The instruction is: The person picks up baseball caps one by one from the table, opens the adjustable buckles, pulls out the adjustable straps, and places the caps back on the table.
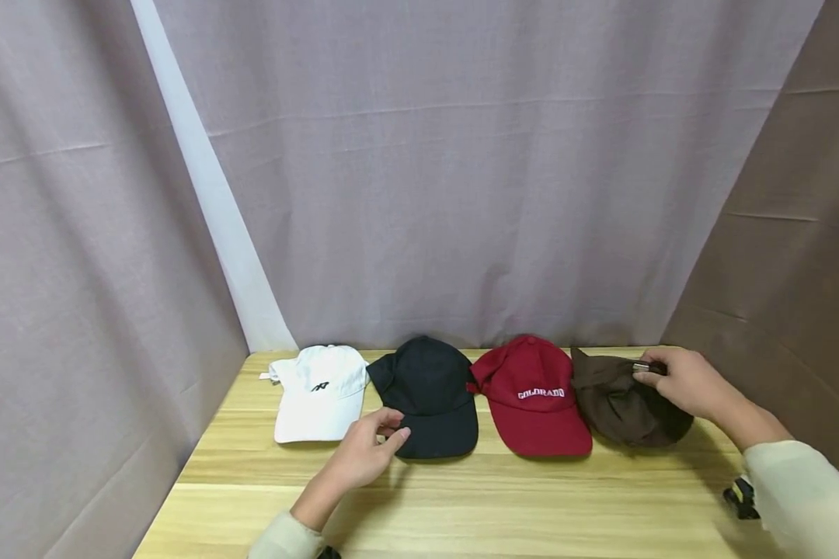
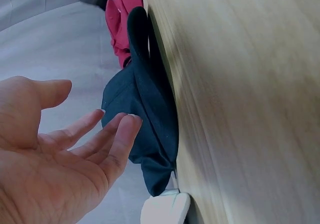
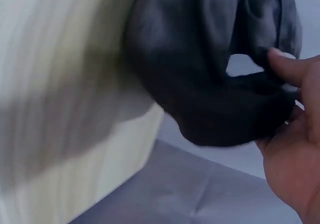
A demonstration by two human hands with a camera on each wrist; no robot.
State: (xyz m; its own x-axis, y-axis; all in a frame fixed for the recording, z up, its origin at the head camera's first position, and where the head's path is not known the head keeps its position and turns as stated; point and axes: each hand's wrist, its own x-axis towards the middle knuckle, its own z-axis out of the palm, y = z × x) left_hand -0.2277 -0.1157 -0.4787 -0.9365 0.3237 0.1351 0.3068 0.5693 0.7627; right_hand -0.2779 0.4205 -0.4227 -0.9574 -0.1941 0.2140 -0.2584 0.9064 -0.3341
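Four caps is a row along the back of the wooden table. My right hand (image 1: 688,382) pinches a dark brown cap (image 1: 618,407) at its back strap, by a small metal buckle (image 1: 641,367). The cap is tipped, its strap side raised. In the right wrist view, thumb and fingers meet on the strap below the cap's rear opening. My left hand (image 1: 365,453), fingers loosely bent and apart, hovers by the brim of a black cap (image 1: 429,380). The left wrist view shows nothing in its palm. A red cap (image 1: 534,423) with white lettering sits between the black and brown ones.
A white cap (image 1: 322,419) with a small black emblem lies at the left end of the row. The table (image 1: 517,512) extends toward me. A grey curtain (image 1: 419,194) hangs right behind it, and a brown one (image 1: 804,272) hangs on the right side.
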